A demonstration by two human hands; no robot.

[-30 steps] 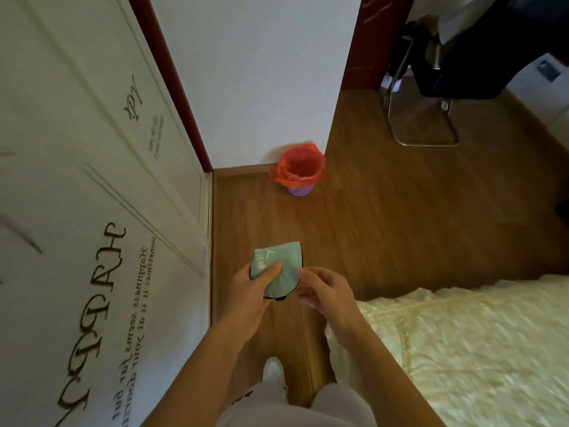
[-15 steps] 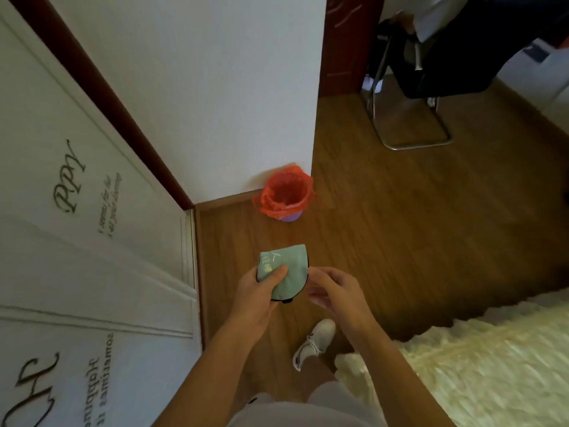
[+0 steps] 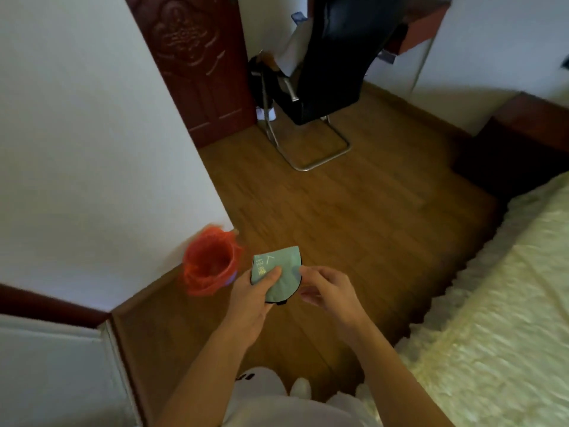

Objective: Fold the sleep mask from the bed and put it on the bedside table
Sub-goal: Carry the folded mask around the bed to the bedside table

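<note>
The mask (image 3: 278,277), green and folded in half, sits above the floor in the left hand (image 3: 252,298), thumb pinning it flat. The right hand (image 3: 328,291) hovers just beside its edge, fingers loosely curled, holding nothing. To do this well, keep the thumb pressed on the fold while carrying. No bedside table is surely in view; the bed (image 3: 492,303) lies to the right.
</note>
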